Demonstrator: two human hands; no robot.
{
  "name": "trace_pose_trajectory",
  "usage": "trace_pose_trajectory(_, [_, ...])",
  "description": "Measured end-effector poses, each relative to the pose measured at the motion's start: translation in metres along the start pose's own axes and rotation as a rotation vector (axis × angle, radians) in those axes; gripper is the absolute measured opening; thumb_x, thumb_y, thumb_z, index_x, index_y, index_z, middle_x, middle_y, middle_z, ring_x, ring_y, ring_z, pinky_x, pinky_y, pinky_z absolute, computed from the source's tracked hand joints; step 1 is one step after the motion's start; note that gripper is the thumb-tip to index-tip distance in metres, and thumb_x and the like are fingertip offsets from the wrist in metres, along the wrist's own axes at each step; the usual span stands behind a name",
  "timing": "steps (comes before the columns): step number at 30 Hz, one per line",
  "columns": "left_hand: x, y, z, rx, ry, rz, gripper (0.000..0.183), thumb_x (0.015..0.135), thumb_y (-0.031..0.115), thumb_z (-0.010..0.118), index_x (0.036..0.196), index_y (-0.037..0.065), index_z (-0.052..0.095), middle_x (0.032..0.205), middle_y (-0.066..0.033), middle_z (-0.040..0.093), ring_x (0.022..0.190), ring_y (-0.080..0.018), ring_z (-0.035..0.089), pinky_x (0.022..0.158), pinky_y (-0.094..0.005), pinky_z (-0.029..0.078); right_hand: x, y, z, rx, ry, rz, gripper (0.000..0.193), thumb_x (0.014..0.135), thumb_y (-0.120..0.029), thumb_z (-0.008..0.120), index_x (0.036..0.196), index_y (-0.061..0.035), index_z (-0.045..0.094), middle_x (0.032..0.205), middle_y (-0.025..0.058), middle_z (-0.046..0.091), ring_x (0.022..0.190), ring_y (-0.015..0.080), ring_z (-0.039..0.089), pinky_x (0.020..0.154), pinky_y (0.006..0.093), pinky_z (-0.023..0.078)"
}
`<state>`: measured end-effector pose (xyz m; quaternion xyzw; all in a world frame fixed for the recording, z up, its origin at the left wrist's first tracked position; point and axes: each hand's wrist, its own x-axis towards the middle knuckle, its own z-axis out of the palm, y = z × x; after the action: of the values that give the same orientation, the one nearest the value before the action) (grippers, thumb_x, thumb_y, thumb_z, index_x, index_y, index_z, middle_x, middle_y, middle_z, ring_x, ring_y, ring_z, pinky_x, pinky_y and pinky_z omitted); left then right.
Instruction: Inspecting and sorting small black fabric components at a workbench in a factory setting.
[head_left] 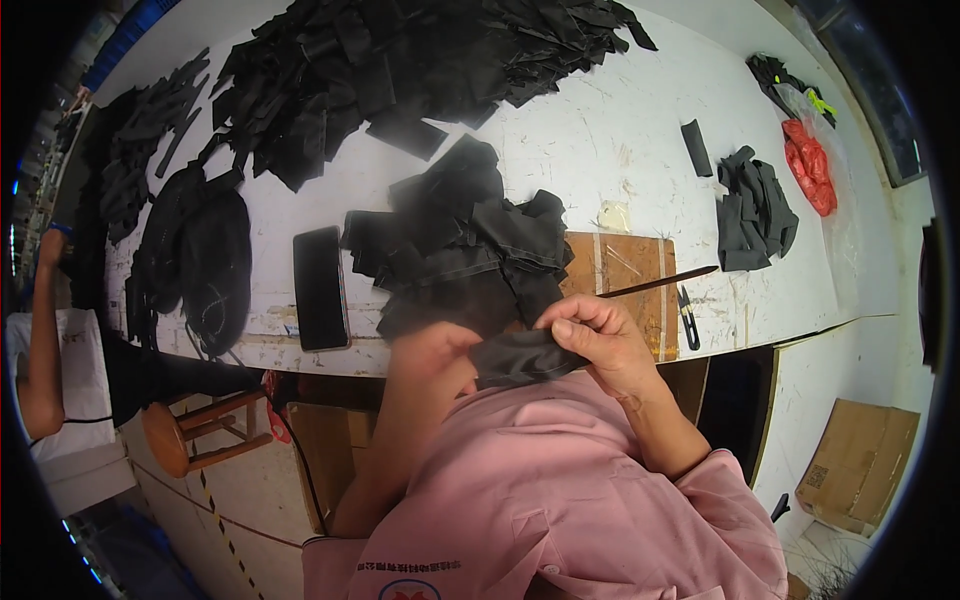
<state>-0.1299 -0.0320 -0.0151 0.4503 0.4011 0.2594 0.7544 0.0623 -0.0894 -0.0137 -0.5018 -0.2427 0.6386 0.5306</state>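
Observation:
A small black fabric piece (528, 360) is stretched between my hands at the table's near edge. Its right end is pinched between the thumb and fingers of my right hand (605, 343). My left hand (437, 358), a little blurred, is closed on the left end, with its fingertips partly hidden. Just beyond lies a loose heap of black fabric pieces (460, 245) on the white table (600, 140). A brown board (640, 262) sits right of that heap, with a thin dark strip (665, 281) across it. Beside the board is a small cutter with a dark handle (688, 318).
Left of the heap lies a black phone (320, 290). A large black fabric pile (390, 75) covers the far side. More black pieces (755, 215) and a red plastic bag (808, 165) are at right. Another person's arm (42, 340) and a wooden stool (170, 440) show at left.

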Motion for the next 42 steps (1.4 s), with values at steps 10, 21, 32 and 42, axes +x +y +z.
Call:
trace_pose_trajectory(10, [-0.023,0.000,-0.020,0.062,0.042,0.110,0.005,0.075,-0.001,0.052,0.080,-0.002,0.054,0.065,-0.0023,0.055,0.053,-0.0038,0.047,0.047,-0.0162,0.036,0.002,0.021,-0.003,0.005,0.085,-0.109,0.009,0.075,-0.003,0.061,0.084,-0.0020,0.060,0.075,0.0022,0.061,0.066,0.0065,0.055,0.060,0.0181,0.045])
trace_pose_trajectory(21, [-0.015,-0.009,-0.009,-0.011,0.291,0.223,0.010,0.075,0.004,0.058,0.082,-0.003,0.054,0.070,-0.0044,0.057,0.052,-0.0050,0.048,0.048,-0.0156,0.038,0.002,0.017,0.011,0.108,0.053,0.027,0.008,0.081,-0.011,0.054,0.082,-0.0058,0.060,0.069,-0.0016,0.058,0.058,0.0051,0.053,0.050,0.0193,0.043])
trace_pose_trajectory(32, [-0.017,-0.011,-0.010,-0.074,0.413,0.222,0.005,0.075,-0.003,0.057,0.079,-0.004,0.053,0.062,-0.0061,0.056,0.052,-0.0070,0.052,0.047,-0.0175,0.040,0.005,0.025,0.022,-0.833,0.375,-0.746,0.017,0.076,-0.015,0.058,0.074,0.0013,0.054,0.064,0.0087,0.051,0.056,0.0210,0.050,0.047,0.0285,0.037])
trace_pose_trajectory(42, [-0.017,-0.002,0.016,0.118,0.519,0.429,0.009,0.075,-0.004,0.057,0.082,-0.004,0.052,0.064,-0.0055,0.055,0.051,-0.0063,0.052,0.047,-0.0169,0.043,-0.023,0.001,0.035,-0.987,0.358,-1.362,0.048,0.056,-0.036,0.077,0.076,-0.0016,0.051,0.069,0.0063,0.044,0.056,0.0164,0.038,0.048,0.0253,0.027])
